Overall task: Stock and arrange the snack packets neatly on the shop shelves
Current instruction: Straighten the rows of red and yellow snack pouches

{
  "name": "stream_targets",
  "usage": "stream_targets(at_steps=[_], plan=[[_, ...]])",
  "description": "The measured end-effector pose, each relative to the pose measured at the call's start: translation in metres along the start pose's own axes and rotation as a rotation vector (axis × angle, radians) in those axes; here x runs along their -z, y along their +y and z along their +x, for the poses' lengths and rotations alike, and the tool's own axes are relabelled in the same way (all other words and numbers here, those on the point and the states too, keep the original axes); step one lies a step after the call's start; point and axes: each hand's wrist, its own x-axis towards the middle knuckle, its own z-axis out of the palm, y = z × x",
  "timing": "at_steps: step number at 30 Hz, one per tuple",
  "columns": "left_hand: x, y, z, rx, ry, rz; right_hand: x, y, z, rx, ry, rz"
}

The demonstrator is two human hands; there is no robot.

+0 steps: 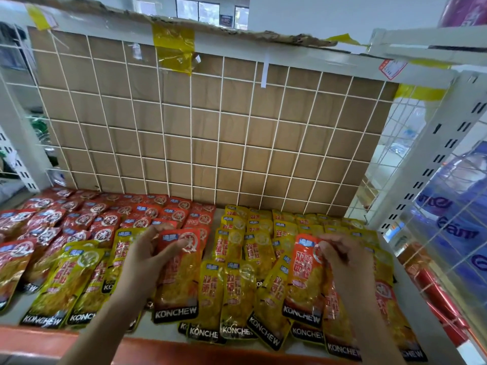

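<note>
Both hands [146, 259] around red packets [179, 283]

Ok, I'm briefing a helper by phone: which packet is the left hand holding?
Find the wire grid at the back. Below its middle, the left hand pinches a red packet by its top. Yellow packets flank it on both sides.

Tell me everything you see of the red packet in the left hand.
The red packet is a flat, glossy plastic pouch: blue label and white round mark on top, clear window showing yellowish food, black KONCHEW band at the bottom. The left hand pinches its upper part; its lower end lies among yellow packets on the shelf.
</note>
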Motion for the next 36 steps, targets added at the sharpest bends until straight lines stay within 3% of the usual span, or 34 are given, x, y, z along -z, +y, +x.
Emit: stream_targets(at_steps=[8, 23, 31, 36], plan=[[0.072, -0.001, -0.007, -0.022, 0.134, 0.007, -0.023, 0.000, -0.014, -0.041, -0.050, -0.062], [0.224, -0.005, 0.028, -0.069, 0.353, 0.153, -0.151, -0.052, -0.023, -0.034, -0.201, 0.105], [0.290, -0.010, 0.079, -0.129, 0.227, 0.619, -0.225, -0.091, -0.041, 0.013, -0.183, 0.102], [0.299, -0.016, 0.102, -0.180, 0.098, 0.791, -0.266, -0.110, -0.053, -0.016, -0.212, 0.099]])
